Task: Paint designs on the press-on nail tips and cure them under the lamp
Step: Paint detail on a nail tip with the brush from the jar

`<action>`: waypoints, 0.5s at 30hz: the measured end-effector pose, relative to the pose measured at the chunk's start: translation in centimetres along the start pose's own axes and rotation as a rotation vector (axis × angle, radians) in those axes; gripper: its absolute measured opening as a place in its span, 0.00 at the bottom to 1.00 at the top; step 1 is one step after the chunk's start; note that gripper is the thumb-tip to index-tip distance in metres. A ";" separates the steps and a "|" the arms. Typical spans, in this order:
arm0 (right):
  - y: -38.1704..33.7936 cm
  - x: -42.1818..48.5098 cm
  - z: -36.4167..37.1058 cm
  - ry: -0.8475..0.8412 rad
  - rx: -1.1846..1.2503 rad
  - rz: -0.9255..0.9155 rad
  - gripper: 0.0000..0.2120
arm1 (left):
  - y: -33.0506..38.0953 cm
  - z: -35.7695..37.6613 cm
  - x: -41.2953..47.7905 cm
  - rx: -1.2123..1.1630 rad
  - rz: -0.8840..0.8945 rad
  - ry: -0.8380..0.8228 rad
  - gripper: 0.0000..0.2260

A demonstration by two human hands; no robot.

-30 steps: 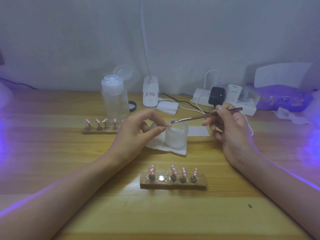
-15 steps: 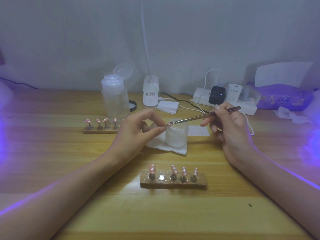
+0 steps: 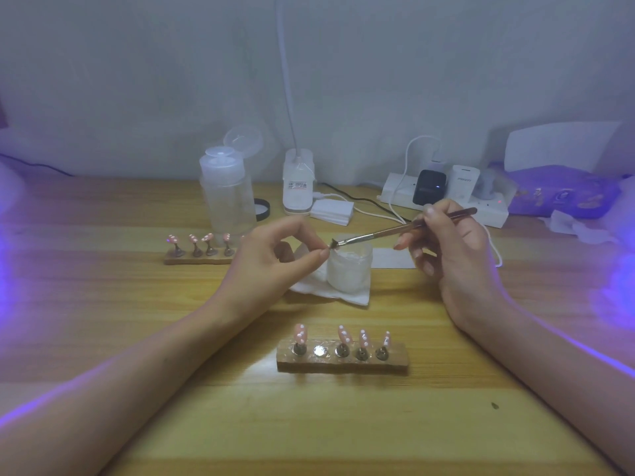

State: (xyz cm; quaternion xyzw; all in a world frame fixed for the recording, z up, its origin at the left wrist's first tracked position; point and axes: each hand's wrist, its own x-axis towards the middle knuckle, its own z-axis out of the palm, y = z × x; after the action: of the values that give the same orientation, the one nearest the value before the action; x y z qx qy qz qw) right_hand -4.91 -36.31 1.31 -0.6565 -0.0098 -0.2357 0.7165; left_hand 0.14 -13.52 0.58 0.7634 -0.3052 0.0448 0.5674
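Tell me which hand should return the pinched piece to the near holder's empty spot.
Left hand, probably: it pinches the piece and is nearer the empty spot on the near holder. The right hand grips the brush.

Both forearms reach in from the near edge. The left hand (image 3: 271,266) pinches thumb against forefinger on what may be a nail tip (image 3: 327,250); the right hand (image 3: 453,259), farther right, grips a brush (image 3: 378,233) with curled fingers.
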 end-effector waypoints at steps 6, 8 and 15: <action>0.0 0.2 -0.2 0.048 0.054 0.017 0.11 | 0.1 0.0 0.0 -0.021 -0.021 -0.010 0.06; 0.1 0.1 -0.1 -0.002 0.045 -0.011 0.11 | 0.2 0.0 0.0 -0.034 -0.037 -0.005 0.06; 0.2 0.2 -0.2 0.046 0.049 0.036 0.12 | 0.4 0.1 0.0 -0.043 -0.093 0.004 0.06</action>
State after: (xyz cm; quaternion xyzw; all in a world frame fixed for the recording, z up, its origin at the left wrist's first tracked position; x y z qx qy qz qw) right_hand -4.73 -36.51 1.20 -0.6332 0.0126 -0.2375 0.7365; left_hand -0.08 -13.72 0.93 0.7645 -0.2689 0.0133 0.5857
